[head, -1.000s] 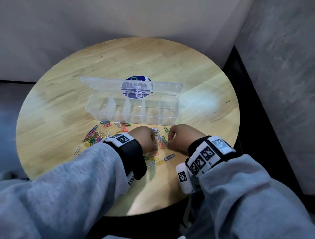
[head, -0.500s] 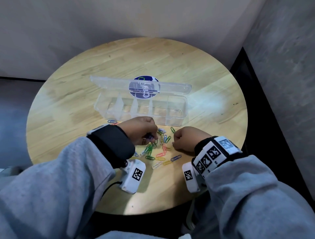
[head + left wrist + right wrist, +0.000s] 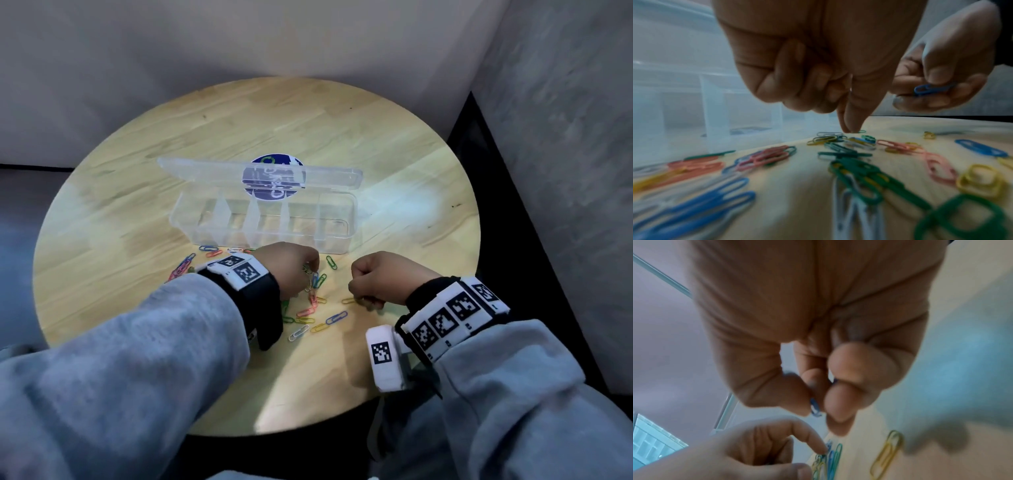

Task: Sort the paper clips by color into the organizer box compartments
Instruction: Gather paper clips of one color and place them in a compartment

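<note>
1. Round table (image 3: pixel 137 212): light wood with visible grain, smooth, a soft sheen where the light hits.
2. Organizer box (image 3: pixel 337 236): clear plastic, glossy, with frosted-looking dividers.
3. Paper clips (image 3: pixel 859 175): smooth coloured coating, slightly shiny.
4. Sleeves (image 3: pixel 120 359): grey cloth, matt and a bit fuzzy.
5. Wrist bands (image 3: pixel 260 294): black matt fabric with white printed marker tags.
6. Wall (image 3: pixel 565 137) on the right: rough, mottled grey.

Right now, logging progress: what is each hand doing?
Left hand: fingertips pinched down at the clip pile; grip unclear.
Right hand: holding blue clips.
</note>
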`<move>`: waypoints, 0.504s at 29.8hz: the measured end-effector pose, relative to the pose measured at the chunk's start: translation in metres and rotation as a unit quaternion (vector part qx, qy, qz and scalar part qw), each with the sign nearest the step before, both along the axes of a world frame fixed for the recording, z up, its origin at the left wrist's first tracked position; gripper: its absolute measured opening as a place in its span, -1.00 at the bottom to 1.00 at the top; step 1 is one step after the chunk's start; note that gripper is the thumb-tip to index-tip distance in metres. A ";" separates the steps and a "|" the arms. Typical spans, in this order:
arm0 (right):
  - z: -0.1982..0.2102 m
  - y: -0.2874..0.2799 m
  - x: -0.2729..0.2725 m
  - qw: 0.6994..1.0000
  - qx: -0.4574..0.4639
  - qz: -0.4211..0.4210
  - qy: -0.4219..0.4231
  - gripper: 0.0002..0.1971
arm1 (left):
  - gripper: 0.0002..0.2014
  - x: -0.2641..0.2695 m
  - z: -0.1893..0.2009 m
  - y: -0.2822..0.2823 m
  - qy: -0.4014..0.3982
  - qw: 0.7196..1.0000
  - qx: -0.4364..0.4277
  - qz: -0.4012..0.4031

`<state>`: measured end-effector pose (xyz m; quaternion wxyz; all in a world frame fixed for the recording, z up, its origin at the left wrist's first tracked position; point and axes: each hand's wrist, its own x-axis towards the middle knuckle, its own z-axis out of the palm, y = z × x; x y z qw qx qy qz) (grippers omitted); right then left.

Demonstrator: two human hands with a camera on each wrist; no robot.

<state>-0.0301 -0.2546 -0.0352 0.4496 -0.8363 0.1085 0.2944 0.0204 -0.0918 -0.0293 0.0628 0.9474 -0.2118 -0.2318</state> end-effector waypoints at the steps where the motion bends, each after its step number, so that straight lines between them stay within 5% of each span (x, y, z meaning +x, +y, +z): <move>1: 0.000 -0.001 -0.002 1.000 0.006 0.002 -0.003 -0.73 | -0.72 0.001 -0.001 -0.002 -0.005 1.000 0.010 -0.007; 7: 0.000 0.000 -0.005 0.999 0.038 0.003 -0.023 -0.73 | -0.84 0.003 -0.007 -0.006 -0.015 0.998 0.054 -0.035; 15: -0.003 0.011 0.000 0.996 0.092 -0.013 -0.014 -0.66 | -0.84 0.004 -0.008 0.006 0.006 1.000 -0.002 0.019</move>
